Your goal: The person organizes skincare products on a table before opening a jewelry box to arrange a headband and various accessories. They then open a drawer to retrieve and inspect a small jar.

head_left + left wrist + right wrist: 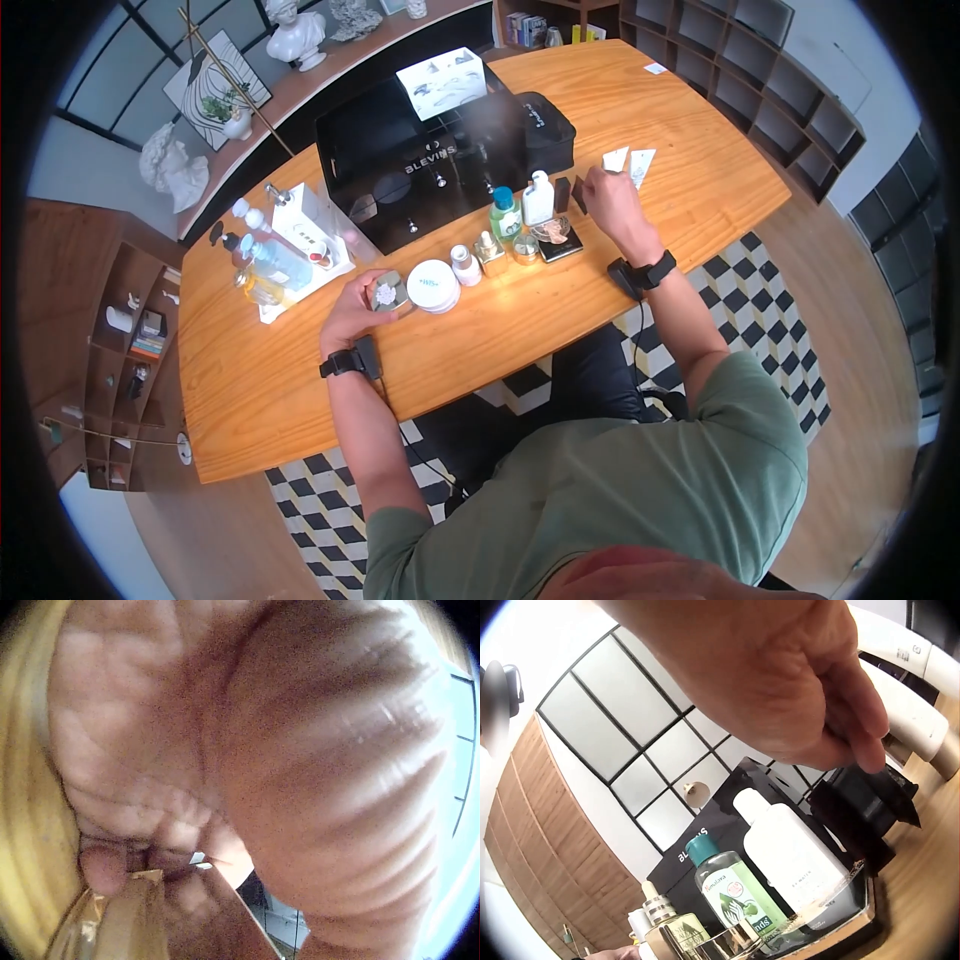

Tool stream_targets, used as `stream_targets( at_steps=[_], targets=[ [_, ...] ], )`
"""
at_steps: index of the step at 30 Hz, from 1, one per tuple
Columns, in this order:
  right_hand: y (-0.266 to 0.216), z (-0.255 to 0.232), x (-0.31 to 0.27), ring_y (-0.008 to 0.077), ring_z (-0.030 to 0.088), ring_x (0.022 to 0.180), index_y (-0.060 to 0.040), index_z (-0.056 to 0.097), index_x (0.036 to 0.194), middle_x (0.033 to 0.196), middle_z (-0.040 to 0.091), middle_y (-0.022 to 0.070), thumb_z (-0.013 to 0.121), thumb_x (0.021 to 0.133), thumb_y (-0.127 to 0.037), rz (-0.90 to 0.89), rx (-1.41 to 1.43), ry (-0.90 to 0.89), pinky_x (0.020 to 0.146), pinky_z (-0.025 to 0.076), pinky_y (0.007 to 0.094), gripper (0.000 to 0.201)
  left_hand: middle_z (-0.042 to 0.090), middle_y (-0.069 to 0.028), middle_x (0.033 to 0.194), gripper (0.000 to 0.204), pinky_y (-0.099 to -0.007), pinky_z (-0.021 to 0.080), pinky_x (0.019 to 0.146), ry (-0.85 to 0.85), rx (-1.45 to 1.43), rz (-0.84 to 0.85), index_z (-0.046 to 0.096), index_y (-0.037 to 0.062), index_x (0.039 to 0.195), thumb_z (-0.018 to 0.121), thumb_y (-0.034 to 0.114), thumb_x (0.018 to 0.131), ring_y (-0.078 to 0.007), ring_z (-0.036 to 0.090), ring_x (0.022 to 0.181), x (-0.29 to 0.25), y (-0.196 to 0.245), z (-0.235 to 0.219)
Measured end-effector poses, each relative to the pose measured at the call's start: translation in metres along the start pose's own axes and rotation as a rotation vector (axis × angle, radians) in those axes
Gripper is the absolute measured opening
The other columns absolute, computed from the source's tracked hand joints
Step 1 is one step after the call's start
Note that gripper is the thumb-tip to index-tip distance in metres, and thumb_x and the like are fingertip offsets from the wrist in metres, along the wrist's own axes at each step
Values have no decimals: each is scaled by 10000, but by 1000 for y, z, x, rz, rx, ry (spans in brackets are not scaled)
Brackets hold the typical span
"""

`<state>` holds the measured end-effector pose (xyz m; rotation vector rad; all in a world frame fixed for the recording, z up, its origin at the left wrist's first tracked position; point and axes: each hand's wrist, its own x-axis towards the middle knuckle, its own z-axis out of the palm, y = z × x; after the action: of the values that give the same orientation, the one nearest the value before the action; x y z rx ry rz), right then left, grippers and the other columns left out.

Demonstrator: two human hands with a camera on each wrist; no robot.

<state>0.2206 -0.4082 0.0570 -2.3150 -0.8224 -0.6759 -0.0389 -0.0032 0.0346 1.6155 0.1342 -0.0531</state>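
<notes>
My left hand [352,308] grips a squarish grey-green bottle [389,291] with a pale, flower-like top, just left of a round white jar [433,286]. In the left wrist view the palm covers most of it, and a shiny, see-through corner of the bottle [124,922] shows under the fingers. On the right, my right hand [618,208] has curled fingers, thumb and fingertips pinching the top of a small, tilted black box [889,796]. Beside that stands another dark box [847,829], then a white bottle [791,851] and a green bottle with a teal cap [735,889].
A dropper bottle [490,252], a small white bottle [465,265] and a gold-rimmed jar [526,249] line the middle. White tubes [641,167] stand behind my right hand. A large black case [385,150] fills the back. Pump bottles crowd a white tray [275,308] at left.
</notes>
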Motion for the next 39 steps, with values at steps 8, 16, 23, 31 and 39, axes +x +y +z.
stream_targets(
  at_steps=[8,16,23,31,39],
  targets=[
    [2,0,-1,437,669,714,39,617,764,726,650,264,644,832,-50,26,-17,2,654,548,499,115,653,9,1146,740,-245,461,981,-10,-5,8,577,17,1295,851,-91,616,-101,605,1061,-1,0,0],
    [-4,-11,-4,424,678,744,37,636,765,750,663,257,657,825,-46,46,-1,-30,686,555,484,104,643,15,1158,748,-245,459,979,-17,20,28,581,16,1295,861,-68,606,-96,596,1069,1,-3,-3],
    [-2,-13,-3,401,673,736,-1,666,789,790,689,188,731,798,-101,35,-55,1,661,548,463,119,643,15,1143,720,-241,457,964,13,95,32,597,15,1276,829,-67,600,-101,592,1056,1,-4,-4],
    [-30,-22,15,260,690,627,-18,679,760,786,690,140,783,805,-138,-32,225,0,576,530,359,164,652,14,1139,709,-243,472,960,-24,-1,36,593,12,1281,840,-79,622,-88,601,1041,3,-9,-9],
    [-80,-3,40,3,525,604,10,634,745,836,642,10,734,884,-40,-94,1161,-355,519,382,185,178,648,21,1174,753,-246,469,990,-31,16,53,571,8,1314,854,-112,626,-84,599,1096,2,-6,-6]
  ],
)
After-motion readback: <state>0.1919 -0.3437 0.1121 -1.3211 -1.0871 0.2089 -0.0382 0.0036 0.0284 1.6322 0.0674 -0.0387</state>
